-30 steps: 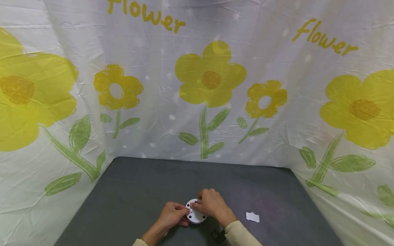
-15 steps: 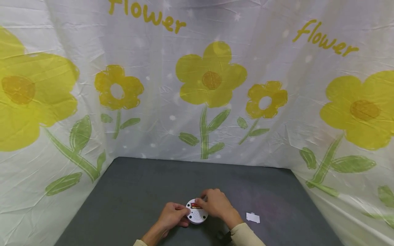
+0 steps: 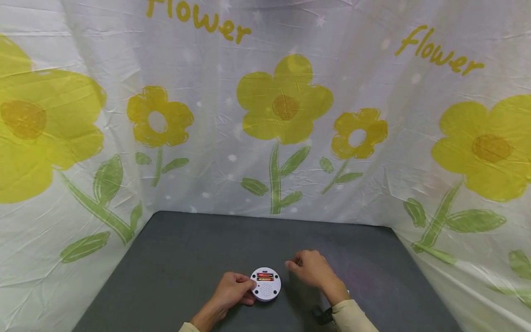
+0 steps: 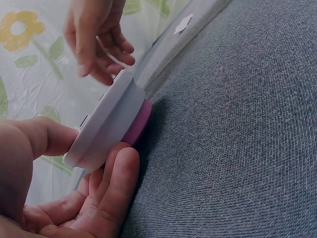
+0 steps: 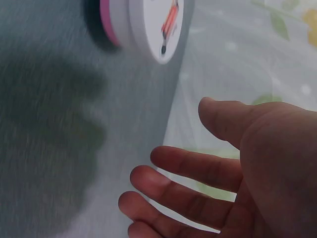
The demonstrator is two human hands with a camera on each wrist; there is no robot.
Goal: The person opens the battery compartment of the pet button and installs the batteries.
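Observation:
A round white device [image 3: 266, 290] lies on the dark grey table with its underside up. Two red-and-gold batteries [image 3: 265, 277] sit side by side in its uncovered compartment; below them is a patch of small holes. My left hand [image 3: 233, 289] pinches the device's left rim between thumb and fingers. In the left wrist view a pink part [image 4: 138, 123] shows beneath the white body [image 4: 101, 124]. To the right of the device, apart from it, my right hand [image 3: 314, 270] is raised over the table. Its palm is bare in the right wrist view, with fingers loosely extended [image 5: 185, 186].
A small white battery cover [image 4: 184, 24] lies on the table to the right; in the head view my right wrist hides most of it. The table [image 3: 199, 240] is bordered by white curtains [image 3: 215, 184] printed with yellow flowers.
My right hand has let go of the battery area and moved right, uncovering both batteries and now blocking the cover from the head view. My left hand keeps its hold on the rim.

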